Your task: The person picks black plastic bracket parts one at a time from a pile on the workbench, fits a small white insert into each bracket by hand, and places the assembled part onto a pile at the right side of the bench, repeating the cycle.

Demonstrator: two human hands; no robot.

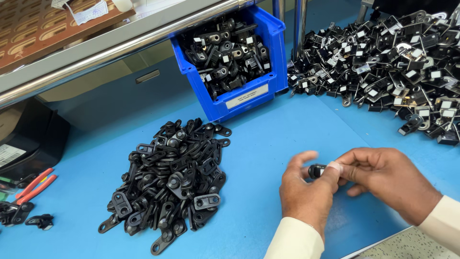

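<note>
I can make out little of the small black plastic part (pixel 316 170): both hands cover most of it, and only a dark rounded end shows between them. It sits above the blue worktop (pixel 268 144), near its front edge, right of centre. My left hand (pixel 303 188) pinches it, thumb and fingers closed on it, index finger lifted. My right hand (pixel 385 178) grips it from the other side, fingertips folded around it. Both cream sleeves are cut off by the frame's bottom edge.

One loose heap of flat black plastic brackets (pixel 172 177) with round eyelets lies left of the hands; too many and too overlapped to count. One blue plastic bin (pixel 239 98) stands toward the back edge, filled with black parts carrying small white labels. A second, larger pile of labelled black parts with bright metal pieces (pixel 393 67) spreads into the far right corner, cut off by the frame.

At the left edge I see one pair of red-handled pliers (pixel 36 184), jaws out of view, and two stray black pieces (pixel 28 216), partly cropped.
</note>
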